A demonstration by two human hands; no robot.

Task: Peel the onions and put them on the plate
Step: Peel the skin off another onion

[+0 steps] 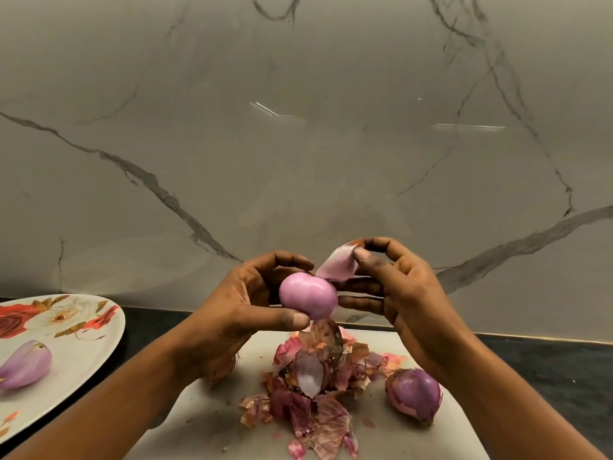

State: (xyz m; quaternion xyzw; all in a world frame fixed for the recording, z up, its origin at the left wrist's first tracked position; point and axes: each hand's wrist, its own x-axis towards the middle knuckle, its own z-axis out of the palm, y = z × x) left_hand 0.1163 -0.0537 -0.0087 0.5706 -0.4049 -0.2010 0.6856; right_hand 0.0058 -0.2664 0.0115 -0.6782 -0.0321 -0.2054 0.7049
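- The head camera is the only view. The left hand (245, 303) grips the onion (308, 298), thumb underneath and fingers curled behind. It is held up over the cutting board (205, 410), well apart from the plate (83, 376).
- The right hand (408, 293) pinches a strip of skin (338, 263) between thumb and forefinger. The strip's lower end meets the top of the onion, and the other fingers reach in beside it.
- Handling, as I judge it: the onion looks light and firm, and its bared surface is glossy and probably slick. A cupped hold across the two ends would suit it better than a fingertip pinch on the sides.
- The skin looks thin and papery and should tear easily, so it is best taken close to where it joins.
- Three onions are plain to see: the one in hand, a peeled onion (25, 366) lying on the plate, and a half-skinned onion (414, 393) on the board at the right.
- Something rounded peeks out behind the left wrist — I cannot tell whether it is a fourth.
- There is one plate, one board and one heap of skins (315, 403) in the middle of the board.
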